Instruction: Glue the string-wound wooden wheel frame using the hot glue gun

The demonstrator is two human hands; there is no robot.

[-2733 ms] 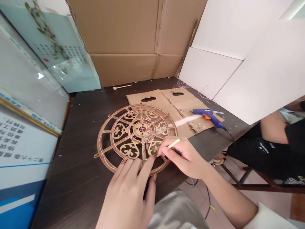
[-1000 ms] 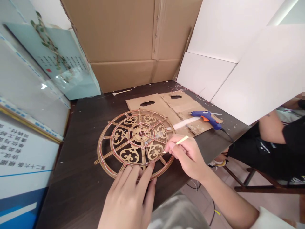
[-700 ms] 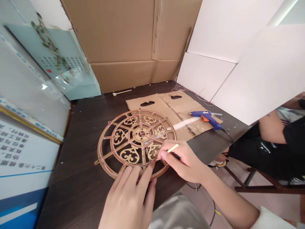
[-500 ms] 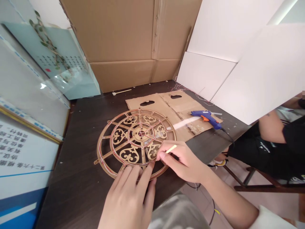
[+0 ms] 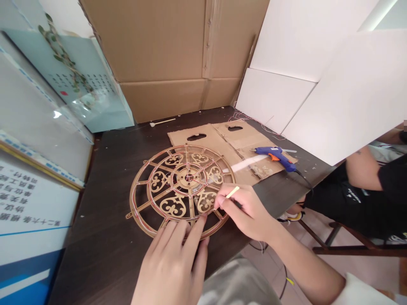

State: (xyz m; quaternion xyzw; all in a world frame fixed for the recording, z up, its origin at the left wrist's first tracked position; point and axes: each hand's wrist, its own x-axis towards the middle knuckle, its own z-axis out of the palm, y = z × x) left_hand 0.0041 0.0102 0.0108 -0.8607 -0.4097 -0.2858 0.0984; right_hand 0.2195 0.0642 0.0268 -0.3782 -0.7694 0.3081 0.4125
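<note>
A round openwork wooden frame [image 5: 172, 206] with scroll shapes lies on the dark table, thin red and white wires running along its rings and spokes. My left hand [image 5: 176, 254] rests on its near edge, fingers stretched out and slightly apart, holding nothing. In my right hand [image 5: 243, 212] a thin pale yellow stick [image 5: 232, 192] is pinched between thumb and fingers. The stick's lower end is mostly hidden by the fingers, close to the frame's ring at its near right side.
A blue glue gun [image 5: 276, 156] lies on flattened cardboard [image 5: 219, 140] behind the frame. A small stick [image 5: 163, 122] is at the table's back. Cardboard and white panels stand behind. At right sits a person in black [image 5: 359, 199].
My right hand has shifted slightly to the right and up along the frame's ring, carrying the stick. My left hand has barely moved.
</note>
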